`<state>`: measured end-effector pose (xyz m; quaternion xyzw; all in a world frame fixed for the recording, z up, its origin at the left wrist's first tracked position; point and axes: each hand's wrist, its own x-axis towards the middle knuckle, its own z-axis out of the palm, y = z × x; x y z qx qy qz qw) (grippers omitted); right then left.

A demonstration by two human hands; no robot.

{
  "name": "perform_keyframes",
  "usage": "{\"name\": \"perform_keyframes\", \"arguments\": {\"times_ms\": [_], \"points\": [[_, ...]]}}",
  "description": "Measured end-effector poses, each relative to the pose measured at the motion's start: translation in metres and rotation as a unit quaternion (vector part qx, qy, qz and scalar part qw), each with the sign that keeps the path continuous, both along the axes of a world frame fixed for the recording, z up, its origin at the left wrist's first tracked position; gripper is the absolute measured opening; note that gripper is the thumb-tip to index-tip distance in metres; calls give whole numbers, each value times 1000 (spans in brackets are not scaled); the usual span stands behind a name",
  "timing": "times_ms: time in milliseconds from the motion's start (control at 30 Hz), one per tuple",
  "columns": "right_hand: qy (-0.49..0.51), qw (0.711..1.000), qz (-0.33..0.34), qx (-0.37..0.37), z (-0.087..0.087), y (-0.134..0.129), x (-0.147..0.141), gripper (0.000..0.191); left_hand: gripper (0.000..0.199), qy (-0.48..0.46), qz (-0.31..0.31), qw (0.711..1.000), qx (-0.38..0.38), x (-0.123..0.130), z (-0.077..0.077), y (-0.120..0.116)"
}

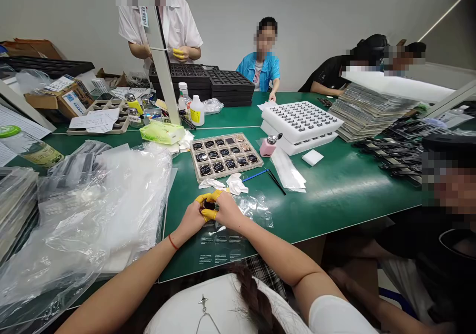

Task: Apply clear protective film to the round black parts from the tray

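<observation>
A small round black part (208,205) is held between my two hands, above the green table (327,190). My left hand (194,216) grips its left side, and my right hand (223,209) its right side; yellow covers are on the fingertips. Just beyond lie crumpled white tissues (237,184) and a beige compartment tray (194,163) holding several round black parts. Beneath and beside my hands are clear sheets with white print (215,258) and clear plastic film (256,209).
Plastic bags (92,210) cover the left side. A pink pump bottle (267,148), a blue stick (254,175) and a black stick (275,182) lie beyond my hands. White foam trays (297,148) stand farther right. Several people sit or stand around the table.
</observation>
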<state>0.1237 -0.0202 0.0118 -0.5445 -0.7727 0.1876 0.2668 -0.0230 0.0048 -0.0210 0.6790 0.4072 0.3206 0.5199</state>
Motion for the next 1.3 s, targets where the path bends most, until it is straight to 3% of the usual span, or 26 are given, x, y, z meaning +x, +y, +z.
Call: {"name": "perform_keyframes", "arguments": {"times_ms": [100,233,300,400,467,567,767,900,967,1067,1167,1300], "points": [[-24,999,-18,14,-1,-1,-6,17,41,48,40,997,35,1,0,-1],[41,999,-18,5,-1,6,2,7,52,-8,22,999,-31,0,-2,1],[28,996,-83,23,2,8,17,9,59,-27,16,997,-68,-3,-2,4],[-99,979,-171,40,6,3,44,12,61,-47,14,992,-115,-12,5,11],[-162,977,-136,-2,5,-2,60,13,59,-76,-4,986,-147,-18,13,15],[-168,981,-80,-54,0,-2,75,17,58,-99,-43,977,-184,-24,23,17],[-148,975,-164,-23,-13,32,85,19,55,-97,-89,974,-186,-19,18,12],[-145,977,-154,-11,-9,34,78,15,51,-100,-62,981,-155,-15,10,10],[-108,984,-138,31,-3,25,67,17,51,-95,-51,984,-139,-15,9,9],[-24,991,-19,129,0,11,36,13,52,-86,-56,989,-105,-14,10,7],[-7,977,103,187,-8,7,6,15,44,-78,-62,994,-42,-14,12,5],[14,974,50,218,-18,19,-3,18,47,-98,-56,991,-74,-16,9,5]]}}
